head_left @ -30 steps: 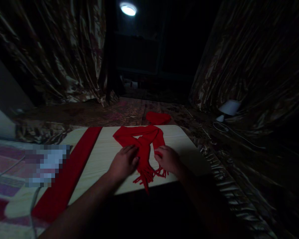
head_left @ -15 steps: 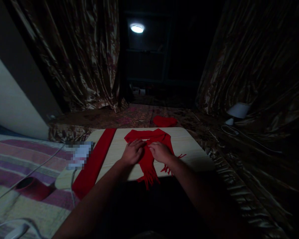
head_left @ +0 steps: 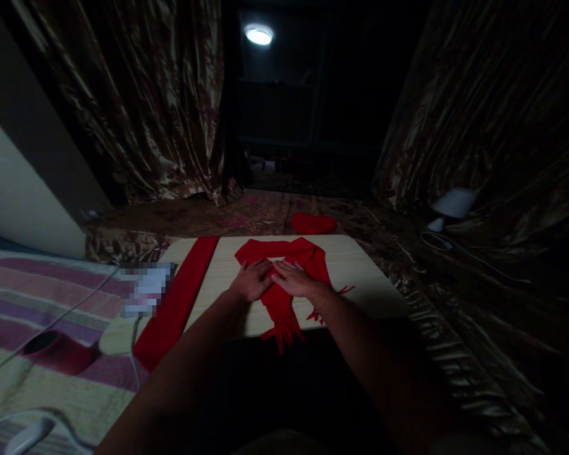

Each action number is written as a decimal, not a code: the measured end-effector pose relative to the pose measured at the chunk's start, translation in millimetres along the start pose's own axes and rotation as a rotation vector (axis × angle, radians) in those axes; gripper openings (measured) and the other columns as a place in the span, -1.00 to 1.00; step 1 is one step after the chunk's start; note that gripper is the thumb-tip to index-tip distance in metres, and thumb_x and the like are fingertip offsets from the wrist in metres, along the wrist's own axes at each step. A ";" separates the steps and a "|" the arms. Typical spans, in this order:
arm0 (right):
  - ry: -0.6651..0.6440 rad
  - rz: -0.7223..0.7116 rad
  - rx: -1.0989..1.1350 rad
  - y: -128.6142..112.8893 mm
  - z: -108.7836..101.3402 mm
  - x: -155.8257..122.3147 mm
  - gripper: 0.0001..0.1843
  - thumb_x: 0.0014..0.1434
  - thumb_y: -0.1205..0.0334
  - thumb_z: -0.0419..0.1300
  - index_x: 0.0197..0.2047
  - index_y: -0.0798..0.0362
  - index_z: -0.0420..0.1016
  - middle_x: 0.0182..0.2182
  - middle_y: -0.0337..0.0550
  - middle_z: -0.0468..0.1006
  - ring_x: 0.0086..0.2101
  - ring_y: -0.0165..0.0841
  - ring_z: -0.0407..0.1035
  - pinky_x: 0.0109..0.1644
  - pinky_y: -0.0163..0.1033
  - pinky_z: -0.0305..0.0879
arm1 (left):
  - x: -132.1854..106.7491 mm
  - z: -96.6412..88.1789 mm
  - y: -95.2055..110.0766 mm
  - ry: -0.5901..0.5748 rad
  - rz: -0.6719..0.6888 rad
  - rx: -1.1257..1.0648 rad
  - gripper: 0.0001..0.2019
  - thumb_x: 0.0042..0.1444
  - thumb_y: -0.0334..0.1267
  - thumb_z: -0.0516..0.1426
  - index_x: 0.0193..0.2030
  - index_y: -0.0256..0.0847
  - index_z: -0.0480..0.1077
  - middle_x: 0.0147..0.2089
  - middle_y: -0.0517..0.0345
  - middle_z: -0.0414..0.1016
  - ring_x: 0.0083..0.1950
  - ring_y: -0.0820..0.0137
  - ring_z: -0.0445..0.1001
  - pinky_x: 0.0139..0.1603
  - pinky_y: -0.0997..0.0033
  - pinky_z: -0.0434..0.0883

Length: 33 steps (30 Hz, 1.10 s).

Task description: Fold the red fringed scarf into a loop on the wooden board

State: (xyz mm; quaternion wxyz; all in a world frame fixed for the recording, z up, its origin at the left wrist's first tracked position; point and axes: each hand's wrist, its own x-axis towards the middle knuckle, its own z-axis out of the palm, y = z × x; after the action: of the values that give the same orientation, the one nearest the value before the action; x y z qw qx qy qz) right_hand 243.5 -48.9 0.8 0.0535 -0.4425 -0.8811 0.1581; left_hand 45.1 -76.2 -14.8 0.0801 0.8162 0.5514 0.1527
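A red fringed scarf [head_left: 279,303] lies in a loop on a pale wooden table [head_left: 360,272], its tasselled ends crossing toward me and one fringe hanging over the near edge. My left hand [head_left: 253,280] rests flat on the scarf's left side, fingers stretched out. From the right, my right hand [head_left: 294,278] lies flat across the place where the scarf crosses, its fingers extended close to the left hand. Both hands press on the cloth without gripping it. Part of the crossing is hidden beneath them.
A long red cloth strip [head_left: 183,303] runs down the table's left side beside a blurred pale item [head_left: 146,289]. Beyond the far edge sits a red rounded item [head_left: 313,222]. A red cup-like object [head_left: 59,352] and cables lie on striped bedding at left; a lamp [head_left: 455,202] stands right.
My fingers have uncurled from the scarf's crossing and now lie flat on it. The right hand reaches slightly further left. The whole view has shifted up a little.
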 end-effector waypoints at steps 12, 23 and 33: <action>0.013 0.073 0.020 -1.4 -1.7 -8.9 -0.05 0.34 -0.39 -0.26 0.55 0.10 -0.18 0.51 -0.06 -0.29 0.46 -0.18 -0.32 0.49 0.02 -0.39 | -0.9 0.2 -0.4 0.071 -0.027 0.036 -0.47 0.36 -0.02 -0.13 0.38 -0.03 0.28 0.40 0.03 0.33 0.43 0.10 0.19 0.42 -0.17 -0.01; -0.014 0.068 -0.040 7.2 -18.2 -5.8 -0.14 0.36 -0.35 -0.22 0.45 0.08 0.19 0.43 0.00 0.11 0.41 -0.12 -0.04 0.46 -0.03 -0.14 | 1.0 1.2 -0.8 0.044 -0.011 0.104 -0.46 0.37 0.02 -0.15 0.38 -0.04 0.29 0.45 0.01 0.24 0.46 0.06 0.13 0.41 -0.15 0.03; 0.154 0.210 -0.260 28.8 -38.0 -1.3 -0.66 0.27 0.25 0.11 -0.07 0.21 0.66 -0.05 0.20 0.63 0.04 -0.06 0.48 0.15 -0.11 0.32 | -1.9 0.4 -0.8 0.127 0.029 0.108 -0.53 0.36 0.03 -0.08 0.28 0.06 0.40 0.34 0.07 0.40 0.35 0.13 0.27 0.34 -0.05 0.15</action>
State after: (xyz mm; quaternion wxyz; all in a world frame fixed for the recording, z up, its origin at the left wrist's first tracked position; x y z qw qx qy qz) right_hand 275.1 -25.1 27.4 0.0460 -0.5462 -0.8363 0.0132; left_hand 43.9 -77.6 -15.7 -0.0014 0.8160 0.5507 0.1755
